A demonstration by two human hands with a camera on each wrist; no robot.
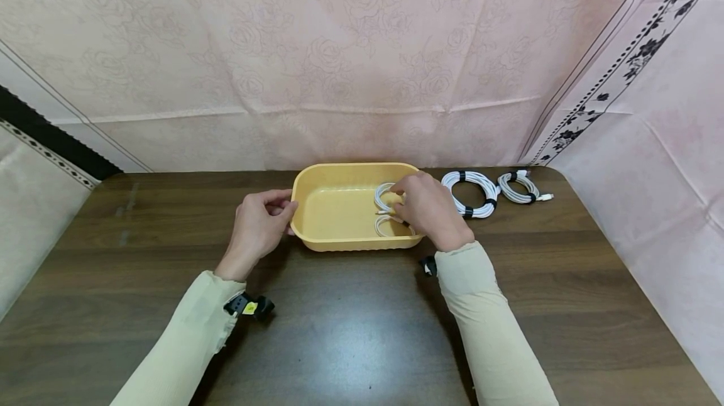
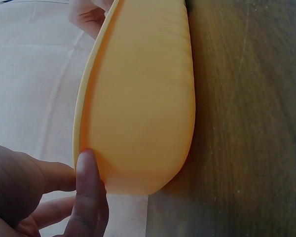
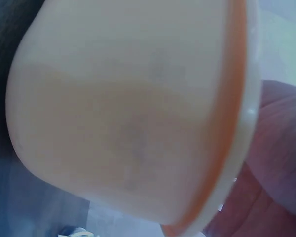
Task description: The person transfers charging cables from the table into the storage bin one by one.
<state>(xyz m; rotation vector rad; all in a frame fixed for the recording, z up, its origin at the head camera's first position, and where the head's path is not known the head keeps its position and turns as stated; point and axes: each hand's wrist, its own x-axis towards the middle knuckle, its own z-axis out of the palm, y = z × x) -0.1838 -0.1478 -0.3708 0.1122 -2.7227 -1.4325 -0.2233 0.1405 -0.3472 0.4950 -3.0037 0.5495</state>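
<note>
A yellow plastic tub [image 1: 334, 246] stands at the back of the table. My left hand [image 1: 259, 225] pinches its left rim; in the left wrist view, fingertips [image 2: 87, 165] press against the outer wall. My right hand [image 1: 431, 208] reaches over the right end, its fingers bent at a white coiled cable [image 1: 381, 197] inside the tub. A second, thinner cable loop [image 1: 380, 226] shows just below it, partly under the hand. The right wrist view shows mostly the tub's blurred outer wall [image 3: 113, 123], with the palm [image 3: 281, 148] beyond the rim; the fingertips are hidden there.
Right of the tub lie a large white coiled cable [image 1: 479, 210] with black ties and a smaller coiled cable [image 1: 511, 195] with a white plug. A patterned pink cloth [image 1: 339, 66] hangs behind the brown wooden table [image 1: 339, 330].
</note>
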